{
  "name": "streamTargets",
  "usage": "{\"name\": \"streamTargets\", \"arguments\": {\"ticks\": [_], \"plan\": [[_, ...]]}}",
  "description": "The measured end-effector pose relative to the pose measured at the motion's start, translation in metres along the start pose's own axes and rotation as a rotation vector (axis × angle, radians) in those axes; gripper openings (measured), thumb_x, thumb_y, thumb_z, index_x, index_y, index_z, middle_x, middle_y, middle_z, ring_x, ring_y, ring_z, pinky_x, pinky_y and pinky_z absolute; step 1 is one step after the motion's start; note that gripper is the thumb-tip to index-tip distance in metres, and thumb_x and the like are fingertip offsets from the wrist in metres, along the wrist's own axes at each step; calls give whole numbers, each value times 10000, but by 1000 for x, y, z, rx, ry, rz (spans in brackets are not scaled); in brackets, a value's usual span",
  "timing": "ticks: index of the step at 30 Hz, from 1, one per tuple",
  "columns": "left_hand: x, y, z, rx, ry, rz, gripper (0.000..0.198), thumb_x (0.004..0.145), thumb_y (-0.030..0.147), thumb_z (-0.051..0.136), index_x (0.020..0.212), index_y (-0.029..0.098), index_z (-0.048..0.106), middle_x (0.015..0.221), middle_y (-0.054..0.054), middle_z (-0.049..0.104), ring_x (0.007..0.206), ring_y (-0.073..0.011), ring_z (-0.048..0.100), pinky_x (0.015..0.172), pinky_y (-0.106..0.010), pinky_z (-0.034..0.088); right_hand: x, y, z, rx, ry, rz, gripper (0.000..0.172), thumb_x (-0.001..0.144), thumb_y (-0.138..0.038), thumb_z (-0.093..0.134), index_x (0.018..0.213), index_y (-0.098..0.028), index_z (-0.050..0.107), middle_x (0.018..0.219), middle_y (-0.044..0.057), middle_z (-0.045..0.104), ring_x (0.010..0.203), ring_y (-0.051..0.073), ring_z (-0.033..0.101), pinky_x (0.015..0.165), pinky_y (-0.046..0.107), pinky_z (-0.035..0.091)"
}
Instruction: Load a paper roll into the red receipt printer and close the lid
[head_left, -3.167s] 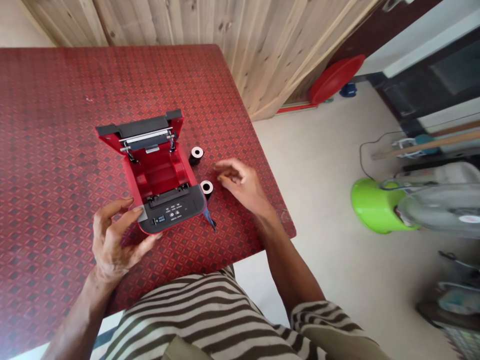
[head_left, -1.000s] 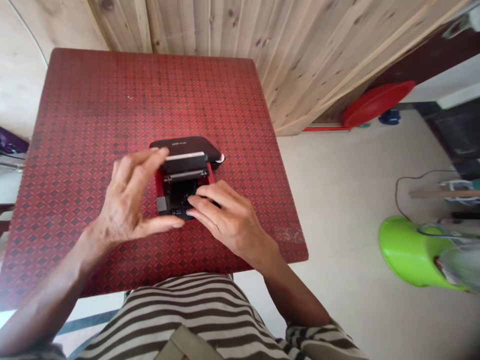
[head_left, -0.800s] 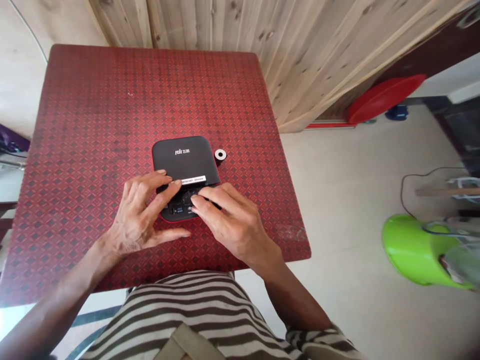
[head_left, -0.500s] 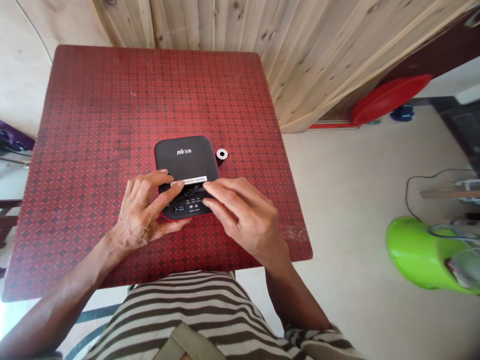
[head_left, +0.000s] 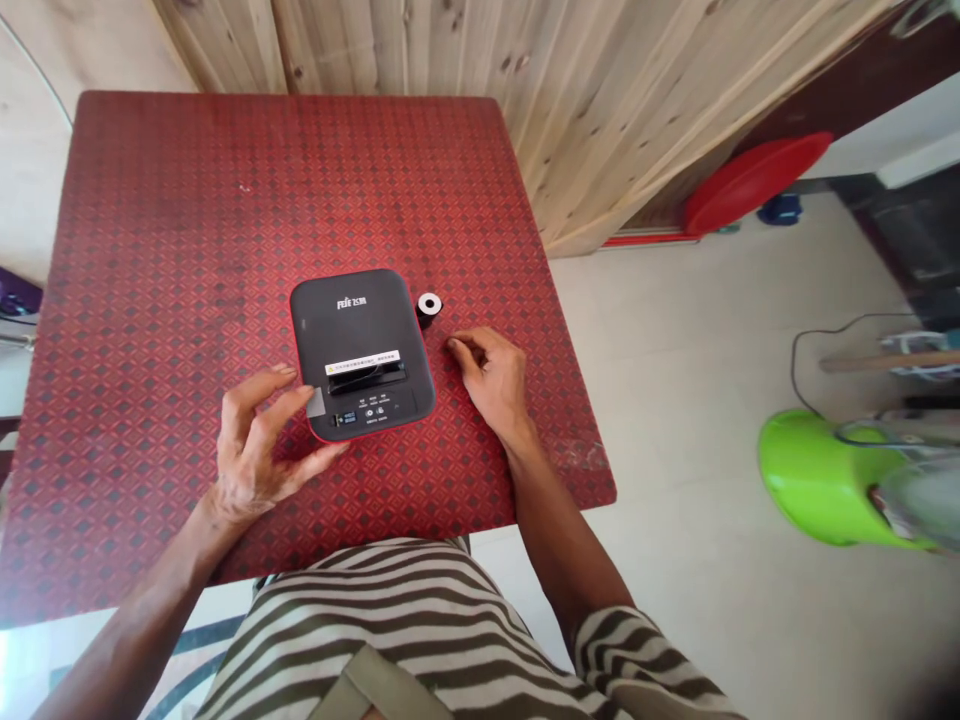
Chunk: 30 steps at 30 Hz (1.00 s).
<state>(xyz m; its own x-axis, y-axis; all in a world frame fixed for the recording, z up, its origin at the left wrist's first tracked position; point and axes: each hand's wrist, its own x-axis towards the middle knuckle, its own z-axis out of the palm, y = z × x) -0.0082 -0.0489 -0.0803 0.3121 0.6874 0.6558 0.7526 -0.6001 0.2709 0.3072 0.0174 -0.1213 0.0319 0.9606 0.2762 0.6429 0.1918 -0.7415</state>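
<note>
A black receipt printer [head_left: 360, 330] with red sides lies on the red patterned table. Across its top runs a white label strip [head_left: 364, 362], and a dark slot [head_left: 367, 378] sits just below that. My left hand [head_left: 262, 430] holds the printer's near left corner, fingers at the left side and thumb along the front edge. Beside the printer's right side is my right hand [head_left: 491, 380], low over the table. Its thumb and index finger are pinched together; whatever is between them, if anything, is hidden. A small roll with a white end [head_left: 429, 304] stands by the printer's right edge.
The red table [head_left: 187, 230] meets a wooden plank wall [head_left: 420, 50]. On the floor to the right are a green bin [head_left: 806, 480], a dark cable and a red round basin [head_left: 757, 180] leaning by the wall.
My right hand has left the printer's slot and moved right, onto the table side. My left fingers have drawn back from the label strip to the left edge. The slot is now uncovered.
</note>
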Motion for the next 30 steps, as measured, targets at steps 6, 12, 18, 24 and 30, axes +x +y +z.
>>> {"name": "streamTargets", "arguments": {"ticks": [6, 12, 18, 24, 30], "plan": [[-6, -3, 6, -43, 65, 47, 766, 827, 457, 926, 1483, 247, 590, 1361, -129, 677, 1170, -272, 718, 943, -394, 651, 2, -4, 2, -29, -3, 17, 238, 996, -315, 590, 894, -205, 775, 849, 56, 773, 712, 188, 662, 740, 334, 522], [-6, -4, 5, -43, 36, 37, 713, 859, 439, 900, 1479, 271, 591, 1352, -124, 670, 1142, -264, 720, 926, -408, 664, 1, -4, 2, -51, -10, 25, 239, 1002, -319, 591, 904, -200, 773, 872, 56, 782, 734, 182, 666, 761, 329, 528], [-4, -1, 5, -140, 24, -35, 670, 845, 404, 921, 1421, 251, 615, 1339, -123, 661, 1116, -248, 721, 877, -399, 662, 1, -5, 1, -42, -12, 43, 247, 1000, -328, 593, 905, -201, 781, 869, 56, 789, 723, 181, 660, 752, 337, 530], [3, 0, 4, -257, -11, -104, 533, 898, 430, 874, 1339, 260, 627, 1264, -71, 672, 1129, -235, 721, 870, -418, 674, -2, -15, -6, 59, 112, 80, 207, 985, -346, 662, 890, -217, 794, 820, 28, 792, 668, 168, 663, 635, 307, 512], [4, -1, 3, -268, -20, -107, 492, 907, 464, 858, 1303, 276, 634, 1217, -66, 685, 1074, -216, 721, 862, -417, 669, 7, -71, -31, -61, 247, -133, 187, 1038, -340, 673, 951, -247, 811, 774, -1, 746, 612, 140, 597, 605, 305, 506]]}}
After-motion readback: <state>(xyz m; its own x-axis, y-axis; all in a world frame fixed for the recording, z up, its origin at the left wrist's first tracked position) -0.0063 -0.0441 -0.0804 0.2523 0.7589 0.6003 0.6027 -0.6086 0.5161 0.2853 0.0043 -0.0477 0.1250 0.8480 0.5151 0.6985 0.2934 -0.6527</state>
